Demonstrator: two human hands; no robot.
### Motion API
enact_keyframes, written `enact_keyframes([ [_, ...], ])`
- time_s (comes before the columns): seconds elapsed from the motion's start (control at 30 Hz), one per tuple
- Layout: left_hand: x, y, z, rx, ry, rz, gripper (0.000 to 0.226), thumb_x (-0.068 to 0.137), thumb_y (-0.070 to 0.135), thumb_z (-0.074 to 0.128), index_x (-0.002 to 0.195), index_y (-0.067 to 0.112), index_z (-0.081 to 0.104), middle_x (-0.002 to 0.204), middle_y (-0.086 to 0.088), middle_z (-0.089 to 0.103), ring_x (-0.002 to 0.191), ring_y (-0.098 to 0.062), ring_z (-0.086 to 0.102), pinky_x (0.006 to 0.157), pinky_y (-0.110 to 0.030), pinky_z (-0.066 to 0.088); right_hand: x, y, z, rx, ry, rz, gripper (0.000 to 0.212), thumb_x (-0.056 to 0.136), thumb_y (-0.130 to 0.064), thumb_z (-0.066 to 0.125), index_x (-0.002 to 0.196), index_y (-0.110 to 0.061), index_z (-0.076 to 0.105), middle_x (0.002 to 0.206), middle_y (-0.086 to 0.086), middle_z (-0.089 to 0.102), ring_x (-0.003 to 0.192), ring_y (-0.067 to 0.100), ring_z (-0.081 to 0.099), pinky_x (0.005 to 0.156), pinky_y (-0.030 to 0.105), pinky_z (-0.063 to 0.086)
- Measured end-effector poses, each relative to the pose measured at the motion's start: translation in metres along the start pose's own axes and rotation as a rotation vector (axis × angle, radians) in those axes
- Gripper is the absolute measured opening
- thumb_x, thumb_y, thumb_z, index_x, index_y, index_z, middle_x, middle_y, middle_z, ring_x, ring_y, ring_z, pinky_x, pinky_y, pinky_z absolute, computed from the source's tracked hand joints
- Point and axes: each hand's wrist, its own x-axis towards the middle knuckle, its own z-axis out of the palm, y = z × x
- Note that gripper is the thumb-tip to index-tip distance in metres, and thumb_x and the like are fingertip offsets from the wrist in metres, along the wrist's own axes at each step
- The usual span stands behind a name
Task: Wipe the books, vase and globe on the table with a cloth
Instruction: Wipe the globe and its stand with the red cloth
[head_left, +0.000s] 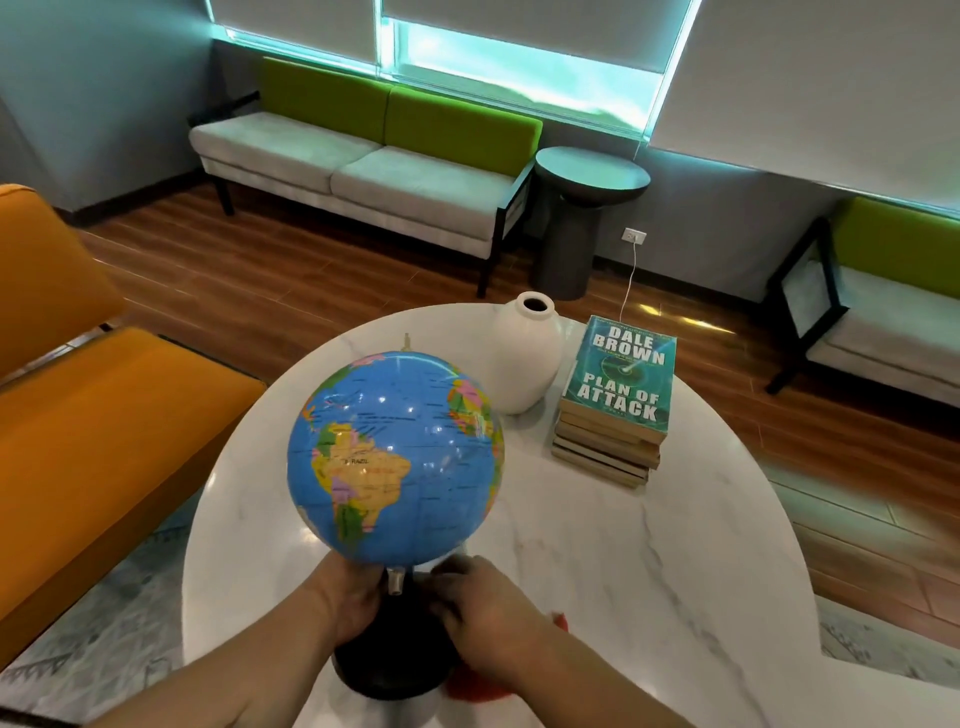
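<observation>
At the near edge of the worktop (675, 545), globe (395, 457) is standing on black base (384, 670): likely light, hollow, glossy (slippery, free-spinning), best steadied low; left hand (353, 597) is wrapping its grip round the stem (396, 582), right hand (483, 618) is holding red cloth (467, 683) in its grip against the base.

Both arms come in from the bottom edge, bare forearms angled toward each other so the hands nearly meet in the middle. Left hand (353, 597) is turned thumb-side up, fingers wrapped round the stem just under the globe (395, 457). Right hand (480, 618) sits palm down across from it, knuckles up, fingers curled in against the stand, with a red cloth (467, 686) bunched under the palm and poking out at both sides. Right fingertips are a bit blurry, so can't tell exactly how they sit.
</observation>
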Motion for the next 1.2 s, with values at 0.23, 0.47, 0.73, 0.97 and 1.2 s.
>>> enact_keyframes([
  [0.23,-0.004,-0.002,0.000,-0.007,0.044,0.061,0.028,0.091,0.021,0.052,0.087,0.014,0.079,0.091,-0.013,0.074,0.073,-0.023,0.071,0.060,-0.029,0.059,-0.014,0.022,0.002,-0.103,0.145,-0.006,0.025,0.082,-0.007,0.055,0.096,-0.022,0.069,0.110,0.004,0.069,0.088,0.005,0.063,0.089,0.030,0.052],
  [0.47,-0.008,0.001,0.004,-0.060,-0.001,0.090,0.025,0.068,0.007,0.064,0.088,0.011,0.078,0.076,-0.009,0.074,0.063,-0.021,0.070,0.056,-0.029,0.059,-0.027,0.021,-0.001,0.046,0.100,0.149,0.026,0.088,-0.024,0.051,0.107,-0.019,0.069,0.102,-0.005,0.057,0.096,0.008,0.057,0.082,0.010,0.040],
  [0.73,0.008,0.011,0.013,-0.032,0.083,0.098,0.037,0.091,-0.002,0.052,0.127,-0.005,0.051,0.098,-0.021,0.068,0.073,-0.024,0.070,0.065,-0.030,0.060,-0.020,0.019,-0.034,0.230,0.258,0.145,0.030,0.091,-0.002,0.050,0.115,-0.011,0.067,0.107,-0.018,0.048,0.102,0.006,0.053,0.092,0.010,0.042],
  [0.97,0.000,0.026,0.013,0.227,0.018,0.182,0.025,0.088,-0.007,0.059,0.110,0.004,0.057,0.097,-0.024,0.068,0.088,-0.032,0.068,0.073,-0.031,0.058,-0.017,0.027,-0.058,0.243,0.361,0.197,0.025,0.088,0.004,0.051,0.100,-0.009,0.070,0.100,0.000,0.057,0.084,0.002,0.056,0.074,0.002,0.039],
  [1.2,-0.002,0.020,0.009,0.296,0.082,0.188,0.015,0.088,0.003,0.064,0.089,0.007,0.050,0.095,-0.024,0.071,0.089,-0.032,0.071,0.077,-0.033,0.058,-0.015,0.027,-0.045,0.308,0.208,0.395,0.030,0.093,-0.006,0.050,0.100,-0.030,0.068,0.103,-0.003,0.067,0.085,0.009,0.063,0.087,0.023,0.052],
])
